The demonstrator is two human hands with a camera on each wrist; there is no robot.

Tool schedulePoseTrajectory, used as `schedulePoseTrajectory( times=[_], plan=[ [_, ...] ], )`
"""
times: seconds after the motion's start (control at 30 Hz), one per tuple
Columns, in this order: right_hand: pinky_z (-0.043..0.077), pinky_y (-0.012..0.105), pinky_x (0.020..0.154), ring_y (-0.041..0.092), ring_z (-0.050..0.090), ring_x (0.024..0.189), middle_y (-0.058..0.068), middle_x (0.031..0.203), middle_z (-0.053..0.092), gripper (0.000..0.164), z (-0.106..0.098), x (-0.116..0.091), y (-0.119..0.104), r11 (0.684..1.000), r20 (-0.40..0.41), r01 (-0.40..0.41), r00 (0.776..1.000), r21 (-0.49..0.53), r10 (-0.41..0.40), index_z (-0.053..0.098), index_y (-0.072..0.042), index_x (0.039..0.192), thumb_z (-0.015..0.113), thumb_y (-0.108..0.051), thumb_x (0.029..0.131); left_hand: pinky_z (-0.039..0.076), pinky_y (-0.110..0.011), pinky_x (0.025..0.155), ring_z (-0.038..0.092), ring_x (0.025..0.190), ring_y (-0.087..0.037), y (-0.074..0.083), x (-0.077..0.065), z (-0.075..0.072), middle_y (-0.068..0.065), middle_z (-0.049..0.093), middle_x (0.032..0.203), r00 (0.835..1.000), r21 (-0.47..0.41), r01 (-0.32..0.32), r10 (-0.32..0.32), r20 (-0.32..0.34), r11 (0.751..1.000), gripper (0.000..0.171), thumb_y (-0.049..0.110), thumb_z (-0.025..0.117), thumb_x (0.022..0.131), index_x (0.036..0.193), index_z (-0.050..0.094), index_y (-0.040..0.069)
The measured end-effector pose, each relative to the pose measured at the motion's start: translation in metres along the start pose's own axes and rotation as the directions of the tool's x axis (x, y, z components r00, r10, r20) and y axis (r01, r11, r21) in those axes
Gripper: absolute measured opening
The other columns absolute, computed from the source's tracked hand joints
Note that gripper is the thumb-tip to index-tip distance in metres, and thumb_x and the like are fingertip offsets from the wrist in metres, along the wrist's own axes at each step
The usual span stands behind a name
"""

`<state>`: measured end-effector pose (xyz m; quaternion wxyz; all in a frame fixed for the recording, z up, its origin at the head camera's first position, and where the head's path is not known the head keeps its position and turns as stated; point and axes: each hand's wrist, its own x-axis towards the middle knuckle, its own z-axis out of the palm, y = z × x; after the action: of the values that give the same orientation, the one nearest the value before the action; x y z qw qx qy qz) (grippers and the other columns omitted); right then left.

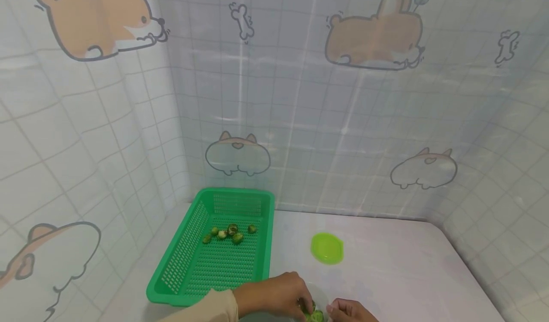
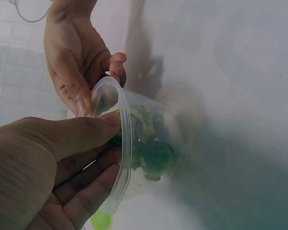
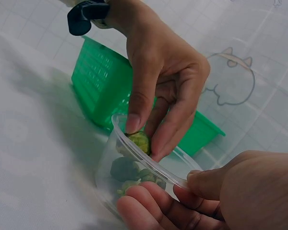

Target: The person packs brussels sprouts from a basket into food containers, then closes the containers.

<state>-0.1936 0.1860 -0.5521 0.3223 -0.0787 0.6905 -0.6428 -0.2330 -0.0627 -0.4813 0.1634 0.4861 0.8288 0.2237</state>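
Observation:
A Brussels sprout (image 3: 140, 142) is pinched between the thumb and fingers of my left hand (image 1: 279, 293), just inside the mouth of a clear plastic container (image 2: 170, 120). My right hand (image 1: 349, 310) pinches the container's rim between thumb and fingers, on the side across from the left hand. Through the see-through wall, several more sprouts (image 2: 157, 157) show inside the container. In the right wrist view the container stands on the white tabletop, and the right fingers (image 3: 139, 208) curl along its outer wall.
A green perforated basket (image 1: 223, 269) stands at the left, with several Brussels sprouts (image 1: 237, 237) toward its far end. A lime-green lid (image 1: 327, 248) lies flat on the white table (image 1: 394, 260) beyond the container. Tiled-pattern curtains with cartoon dogs (image 1: 300, 112) close off the back and sides.

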Motion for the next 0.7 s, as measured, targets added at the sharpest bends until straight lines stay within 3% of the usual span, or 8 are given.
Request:
schedulePoseTrajectory(
  times=[0.4,0.7],
  plan=[
    [0.044,0.017,0.047,0.003,0.052,0.052,-0.005,0.066,0.06,0.031,-0.0016,-0.0005,0.0002,1.0,0.022,0.015,1.0,0.003,-0.015,0.062,-0.007,0.085,0.054,-0.03,0.104,0.043,-0.001,0.061,0.048,0.066,0.021,0.0049,0.004,0.0075,0.018,0.074,0.081,0.999,0.06,-0.011,0.009,0.041,0.998,0.01,0.013,0.079,0.085,0.092,0.083,0.019],
    [0.045,0.017,0.047,0.003,0.053,0.053,-0.005,0.066,0.06,0.031,-0.0023,-0.0007,-0.0002,1.0,0.025,0.016,1.0,0.014,-0.016,0.062,-0.007,0.085,0.054,-0.03,0.105,0.045,-0.001,0.062,0.05,0.067,0.021,0.0075,0.006,0.0044,0.018,0.074,0.082,0.997,0.06,-0.023,0.019,0.072,0.998,0.008,0.015,0.08,0.086,0.093,0.083,0.018]
  ],
)
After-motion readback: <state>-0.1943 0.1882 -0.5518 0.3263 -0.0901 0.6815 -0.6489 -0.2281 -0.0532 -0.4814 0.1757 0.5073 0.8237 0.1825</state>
